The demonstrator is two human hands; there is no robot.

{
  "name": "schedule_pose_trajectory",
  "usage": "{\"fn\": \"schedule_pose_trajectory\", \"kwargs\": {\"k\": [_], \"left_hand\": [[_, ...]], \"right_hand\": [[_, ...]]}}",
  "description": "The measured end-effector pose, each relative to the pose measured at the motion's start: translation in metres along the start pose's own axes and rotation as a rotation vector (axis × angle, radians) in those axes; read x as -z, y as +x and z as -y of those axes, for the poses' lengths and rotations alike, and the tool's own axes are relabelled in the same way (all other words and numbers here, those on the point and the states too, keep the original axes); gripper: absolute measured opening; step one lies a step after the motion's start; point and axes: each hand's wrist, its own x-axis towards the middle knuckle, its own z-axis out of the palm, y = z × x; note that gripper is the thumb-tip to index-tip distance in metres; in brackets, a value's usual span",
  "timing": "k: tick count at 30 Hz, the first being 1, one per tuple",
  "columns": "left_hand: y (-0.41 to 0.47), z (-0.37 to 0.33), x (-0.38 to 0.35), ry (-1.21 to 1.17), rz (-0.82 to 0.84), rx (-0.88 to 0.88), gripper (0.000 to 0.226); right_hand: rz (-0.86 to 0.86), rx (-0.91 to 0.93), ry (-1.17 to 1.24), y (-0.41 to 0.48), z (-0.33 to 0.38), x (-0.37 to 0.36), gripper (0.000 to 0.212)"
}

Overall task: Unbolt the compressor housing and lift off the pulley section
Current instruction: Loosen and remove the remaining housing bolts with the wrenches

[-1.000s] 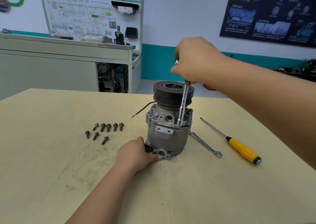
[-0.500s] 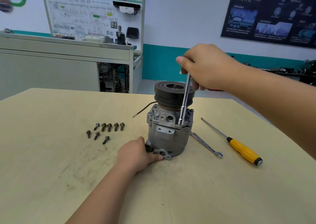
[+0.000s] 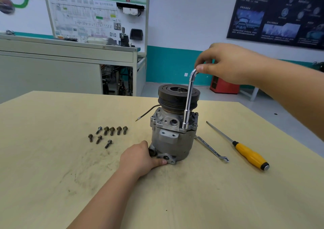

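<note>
Compressor housing stands upright near the middle of the counter, whose pale top has bare room in front and to the left. The counter's far edge runs behind the black pulley that sits on top of the housing. The right hand reaches in from the right, arm raised above the pulley, its grip pinching the short bent end of the L-shaped socket wrench (the long leg stands nearly upright, socket down on the housing's upper flange). The left hand lies low on the counter, its grip curled round the housing's base lug. Right of the housing lie a yellow-handled screwdriver and, nearer, a slim spanner. Eight loose bolts cluster to the left, well apart from the housing.
</note>
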Motion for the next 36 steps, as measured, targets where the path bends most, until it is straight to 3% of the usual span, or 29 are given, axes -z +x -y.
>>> {"fn": "schedule_pose_trajectory", "kwargs": {"k": [7,15,25,30,36], "left_hand": [[-0.001,-0.001,0.001,0.0,-0.002,0.0,0.061],[-0.001,-0.001,0.001,0.018,-0.006,0.001,0.062],[-0.001,0.0,0.0,0.009,-0.01,-0.009,0.062],[-0.001,-0.001,-0.001,-0.003,-0.015,-0.006,0.06],[-0.001,-0.001,0.0,0.002,-0.015,-0.009,0.06]], "right_hand": [[-0.048,0.039,-0.051,0.003,0.001,0.004,0.022],[0.084,0.043,0.006,0.007,-0.002,0.009,0.022],[-0.021,0.059,0.024,0.009,0.005,-0.006,0.018],[-0.009,0.059,-0.002,0.007,0.009,-0.007,0.044],[-0.041,0.078,-0.04,0.007,0.005,-0.006,0.032]]}}
